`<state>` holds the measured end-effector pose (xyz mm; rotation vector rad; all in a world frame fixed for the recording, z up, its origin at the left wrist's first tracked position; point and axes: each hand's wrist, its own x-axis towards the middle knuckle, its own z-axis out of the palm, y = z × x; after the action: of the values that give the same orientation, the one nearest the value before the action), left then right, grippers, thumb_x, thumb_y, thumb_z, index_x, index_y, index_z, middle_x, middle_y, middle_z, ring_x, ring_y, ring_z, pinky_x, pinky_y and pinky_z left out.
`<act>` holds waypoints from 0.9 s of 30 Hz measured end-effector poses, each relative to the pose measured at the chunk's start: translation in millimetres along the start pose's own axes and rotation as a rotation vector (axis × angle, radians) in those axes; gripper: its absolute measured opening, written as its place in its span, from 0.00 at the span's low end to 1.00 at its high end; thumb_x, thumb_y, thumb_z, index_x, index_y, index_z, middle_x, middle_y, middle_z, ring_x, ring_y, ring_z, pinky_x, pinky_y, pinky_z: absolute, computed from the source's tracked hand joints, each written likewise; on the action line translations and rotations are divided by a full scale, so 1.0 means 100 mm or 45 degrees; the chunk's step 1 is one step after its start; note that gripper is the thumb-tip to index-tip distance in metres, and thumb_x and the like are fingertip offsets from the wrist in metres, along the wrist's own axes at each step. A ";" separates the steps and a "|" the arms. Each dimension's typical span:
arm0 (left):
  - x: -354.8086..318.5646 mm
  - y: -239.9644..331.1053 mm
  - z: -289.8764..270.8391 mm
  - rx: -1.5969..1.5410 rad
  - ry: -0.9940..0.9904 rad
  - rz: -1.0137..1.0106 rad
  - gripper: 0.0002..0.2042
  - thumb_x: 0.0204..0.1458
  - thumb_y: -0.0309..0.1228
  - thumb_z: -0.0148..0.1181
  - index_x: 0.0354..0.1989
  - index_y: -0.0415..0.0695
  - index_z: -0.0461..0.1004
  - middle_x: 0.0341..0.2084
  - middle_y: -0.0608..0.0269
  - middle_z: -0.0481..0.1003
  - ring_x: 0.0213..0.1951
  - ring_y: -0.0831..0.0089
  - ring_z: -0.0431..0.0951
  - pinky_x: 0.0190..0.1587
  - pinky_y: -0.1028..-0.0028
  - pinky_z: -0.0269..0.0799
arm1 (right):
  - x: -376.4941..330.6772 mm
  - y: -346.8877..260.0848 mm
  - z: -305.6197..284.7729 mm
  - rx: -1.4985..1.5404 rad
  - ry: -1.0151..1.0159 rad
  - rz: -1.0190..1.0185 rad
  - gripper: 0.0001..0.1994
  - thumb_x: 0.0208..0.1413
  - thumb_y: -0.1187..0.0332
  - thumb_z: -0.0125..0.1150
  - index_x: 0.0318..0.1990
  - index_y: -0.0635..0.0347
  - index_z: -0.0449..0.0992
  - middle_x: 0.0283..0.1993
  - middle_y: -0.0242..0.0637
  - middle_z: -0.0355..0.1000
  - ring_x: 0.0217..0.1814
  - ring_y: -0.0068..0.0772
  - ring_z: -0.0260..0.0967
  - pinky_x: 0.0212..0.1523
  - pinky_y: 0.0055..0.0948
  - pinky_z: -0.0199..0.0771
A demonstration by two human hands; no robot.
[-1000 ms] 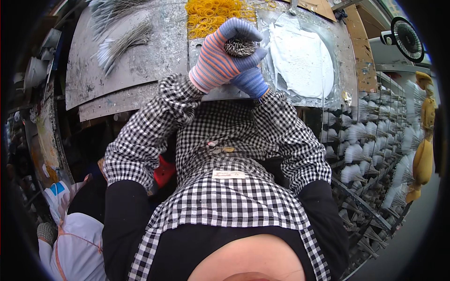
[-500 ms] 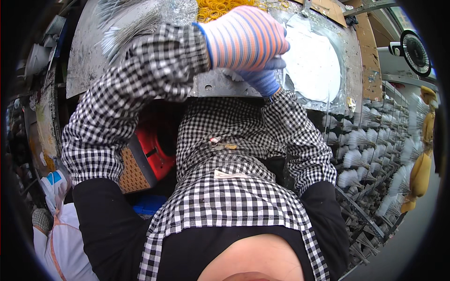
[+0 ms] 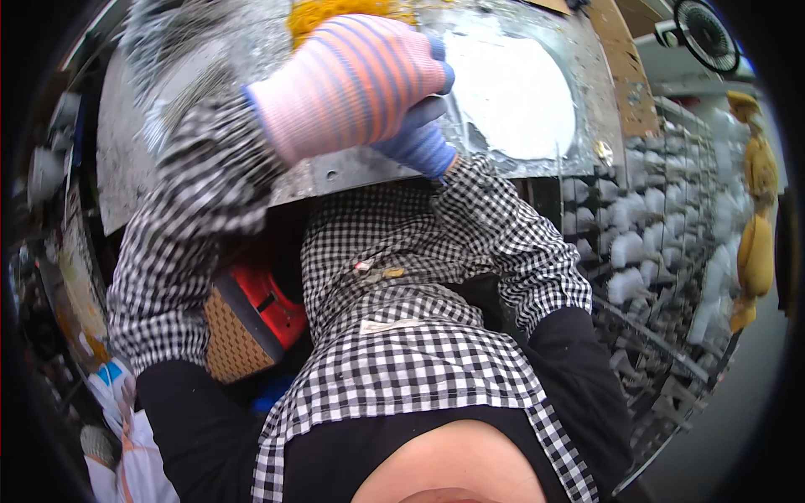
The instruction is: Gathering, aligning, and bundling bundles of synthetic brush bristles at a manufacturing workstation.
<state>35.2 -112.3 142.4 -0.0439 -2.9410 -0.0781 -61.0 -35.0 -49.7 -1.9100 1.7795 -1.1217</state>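
My left hand (image 3: 352, 80), in a pink glove with blue stripes, is raised close to the camera with its fingers curled. It covers most of my right hand (image 3: 415, 144), which wears a blue glove just beneath it. A small grey piece (image 3: 429, 109) shows between the two hands, with the right fingers closed around it; the rest of it is hidden. Both hands are over the near edge of a metal-sheet table (image 3: 352, 172). My checked sleeves run down from them.
On the table lie a yellow heap (image 3: 335, 10), a white patch (image 3: 511, 92) and grey wire bundles (image 3: 168, 50). A red and woven orange thing (image 3: 251, 318) sits under the table edge. Racks of white spools (image 3: 637, 251) and a fan (image 3: 704, 25) stand at right.
My left hand has risen toward the camera and now looks much larger, covering the right hand. The grey bundle seen between both hands a second ago is now mostly hidden.
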 end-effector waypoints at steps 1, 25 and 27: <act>0.01 0.08 -0.10 -0.030 0.085 0.054 0.10 0.50 0.39 0.65 0.35 0.47 0.80 0.33 0.61 0.78 0.38 0.59 0.81 0.40 0.63 0.78 | -0.01 -0.04 -0.07 -0.032 0.020 0.041 0.39 0.64 0.52 0.64 0.74 0.59 0.51 0.73 0.49 0.57 0.75 0.33 0.56 0.72 0.35 0.59; 2.02 0.44 -0.07 0.072 -0.933 0.221 0.23 0.51 0.45 0.58 0.53 0.48 0.78 0.55 0.50 0.76 0.57 0.53 0.73 0.63 0.54 0.68 | -0.73 1.00 -1.41 0.029 0.502 0.160 0.22 0.52 0.56 0.78 0.49 0.59 0.82 0.39 0.30 0.83 0.40 0.26 0.82 0.47 0.24 0.81; 2.03 0.44 0.62 0.021 -0.538 0.072 0.16 0.49 0.44 0.59 0.41 0.49 0.81 0.44 0.51 0.78 0.48 0.52 0.77 0.55 0.52 0.72 | -0.77 1.06 -1.41 -0.061 0.480 0.138 0.21 0.53 0.56 0.77 0.48 0.59 0.82 0.39 0.30 0.83 0.41 0.26 0.81 0.48 0.25 0.80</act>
<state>-174.9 -59.8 124.1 -0.1599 -3.3586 -0.0404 -229.3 57.5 -55.7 -1.6859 2.0895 -1.4886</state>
